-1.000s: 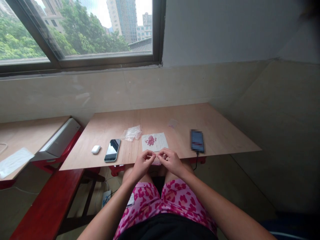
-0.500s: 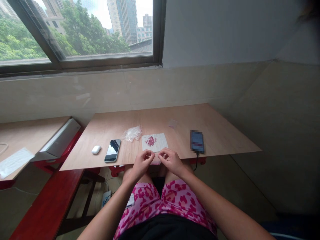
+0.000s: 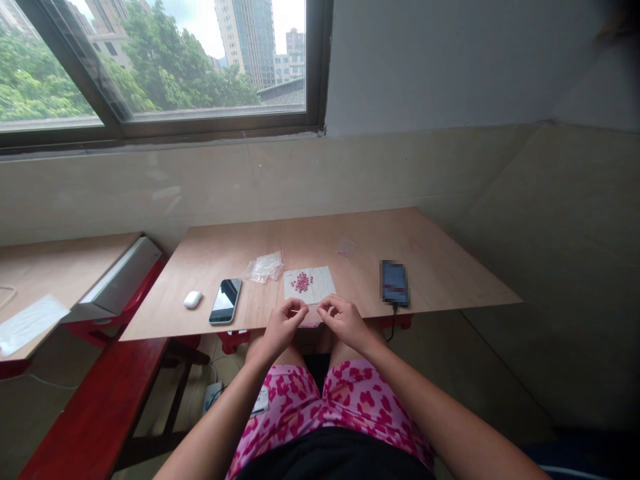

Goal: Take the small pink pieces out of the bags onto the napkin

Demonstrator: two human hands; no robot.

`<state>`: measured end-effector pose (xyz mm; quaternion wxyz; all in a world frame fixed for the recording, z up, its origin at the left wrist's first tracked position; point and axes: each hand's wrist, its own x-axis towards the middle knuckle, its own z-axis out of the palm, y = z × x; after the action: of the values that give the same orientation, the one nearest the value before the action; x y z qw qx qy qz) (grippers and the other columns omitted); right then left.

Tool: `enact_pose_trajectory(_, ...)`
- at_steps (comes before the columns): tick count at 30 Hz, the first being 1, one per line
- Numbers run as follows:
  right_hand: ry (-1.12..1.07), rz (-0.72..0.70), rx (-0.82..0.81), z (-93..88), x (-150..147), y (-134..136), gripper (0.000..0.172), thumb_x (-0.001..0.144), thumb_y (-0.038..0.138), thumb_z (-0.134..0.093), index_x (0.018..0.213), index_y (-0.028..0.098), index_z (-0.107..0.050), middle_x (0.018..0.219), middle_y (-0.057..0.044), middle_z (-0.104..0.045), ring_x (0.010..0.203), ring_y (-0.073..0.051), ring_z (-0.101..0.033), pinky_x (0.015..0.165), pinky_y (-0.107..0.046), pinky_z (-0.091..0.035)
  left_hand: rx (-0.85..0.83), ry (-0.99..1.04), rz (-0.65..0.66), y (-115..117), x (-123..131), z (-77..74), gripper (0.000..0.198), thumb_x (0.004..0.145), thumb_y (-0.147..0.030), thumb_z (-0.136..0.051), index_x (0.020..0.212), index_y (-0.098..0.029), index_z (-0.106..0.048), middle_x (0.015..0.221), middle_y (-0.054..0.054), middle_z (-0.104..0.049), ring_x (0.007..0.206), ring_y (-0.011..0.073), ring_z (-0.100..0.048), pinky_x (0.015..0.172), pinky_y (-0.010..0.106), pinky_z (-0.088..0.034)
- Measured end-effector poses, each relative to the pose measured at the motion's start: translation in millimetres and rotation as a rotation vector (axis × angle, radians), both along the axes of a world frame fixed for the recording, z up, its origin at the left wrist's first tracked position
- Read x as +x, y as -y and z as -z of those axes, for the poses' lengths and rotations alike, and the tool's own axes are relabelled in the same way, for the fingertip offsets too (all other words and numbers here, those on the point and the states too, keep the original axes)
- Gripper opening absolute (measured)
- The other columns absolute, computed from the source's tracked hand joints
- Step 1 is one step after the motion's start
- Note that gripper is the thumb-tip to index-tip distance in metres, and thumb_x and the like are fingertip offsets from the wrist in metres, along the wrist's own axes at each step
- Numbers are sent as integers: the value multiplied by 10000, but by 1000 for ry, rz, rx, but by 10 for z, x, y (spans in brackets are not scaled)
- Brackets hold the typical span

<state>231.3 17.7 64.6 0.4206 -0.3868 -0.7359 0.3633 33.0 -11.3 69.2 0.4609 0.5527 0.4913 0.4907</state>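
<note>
At the lower middle of the frame, the left hand (image 3: 285, 327) and right hand (image 3: 344, 323) curl fingertips inward, working low beside a paper sheet (image 3: 323, 287) of pink beads (image 3: 302, 282) on the plywood table (image 3: 240, 257); whether they grip anything, I cannot tell.

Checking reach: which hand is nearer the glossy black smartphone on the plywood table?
Left. The left hand is right of the glossy black smartphone; the right hand is farther right, beyond the left hand.
</note>
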Motion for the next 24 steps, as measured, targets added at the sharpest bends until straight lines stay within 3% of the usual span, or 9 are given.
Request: enact_pose_trajectory(24,-1,56,-40,-19,17,-38,237,940,401,-651,830,202,-719,832,-48,-707,769,-190,-652,654,-285,-509,20,-13,-33,-48,-91,55,259,893,-442,-699,893,-184,-707,863,35,-696,794,179,-623,728,275,-477)
